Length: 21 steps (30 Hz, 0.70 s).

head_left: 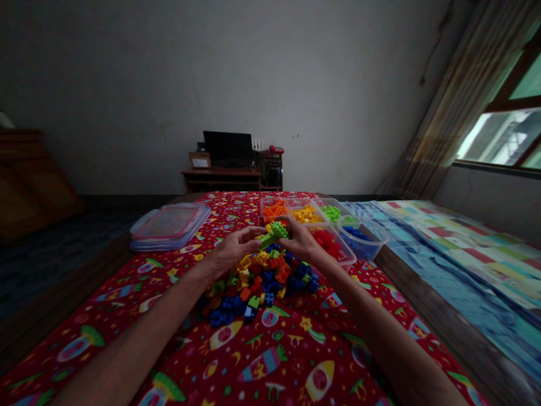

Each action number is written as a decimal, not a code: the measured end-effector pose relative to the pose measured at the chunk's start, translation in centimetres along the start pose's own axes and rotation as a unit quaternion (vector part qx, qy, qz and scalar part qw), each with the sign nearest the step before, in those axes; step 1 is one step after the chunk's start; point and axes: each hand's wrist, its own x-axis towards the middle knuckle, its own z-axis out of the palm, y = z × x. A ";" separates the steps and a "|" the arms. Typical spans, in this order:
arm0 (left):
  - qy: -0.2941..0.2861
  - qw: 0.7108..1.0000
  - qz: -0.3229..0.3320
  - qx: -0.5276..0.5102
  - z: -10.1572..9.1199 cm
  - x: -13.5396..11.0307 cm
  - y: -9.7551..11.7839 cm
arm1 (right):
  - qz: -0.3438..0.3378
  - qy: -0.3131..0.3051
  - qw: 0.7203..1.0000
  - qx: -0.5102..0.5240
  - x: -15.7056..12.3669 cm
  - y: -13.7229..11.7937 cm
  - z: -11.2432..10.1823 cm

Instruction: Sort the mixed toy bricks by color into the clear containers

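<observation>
Above the pile, my left hand [234,248] is closed with its fingertips on one end of some bright green toy building bricks [276,230]. Fingers of my right hand [301,241] grip the same green bricks from the other side. A bit of yellow shows beside the green; whether all these pieces are joined, I cannot tell. Below both hands lies a mixed pile of building bricks [256,285] in blue, orange, yellow, red and green. Just past my right hand, a clear divided box holds orange bricks [274,210], yellow bricks [306,214], green bricks [331,213] and red bricks [327,242].
At the right, a round clear tub [367,248] contains blue bricks [354,232]. Stacked plastic lids [169,225] lie at the left on the red patterned cloth [270,349]. A bed [456,254] adjoins the table's right side. Against the wall, a desk carries a monitor [228,148].
</observation>
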 end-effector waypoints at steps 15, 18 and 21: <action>0.033 0.925 0.084 0.369 -1.2 0.8 -0.9 | 0.077 0.042 0.989 -0.123 0.5 1.2 -4.4; 0.019 0.918 0.082 0.388 -0.9 0.8 -1.5 | 0.092 0.082 0.979 -0.162 0.8 1.6 -6.8; -0.001 0.914 0.086 0.398 -0.7 1.0 -2.2 | 0.129 0.106 0.965 -0.202 1.5 2.4 -9.8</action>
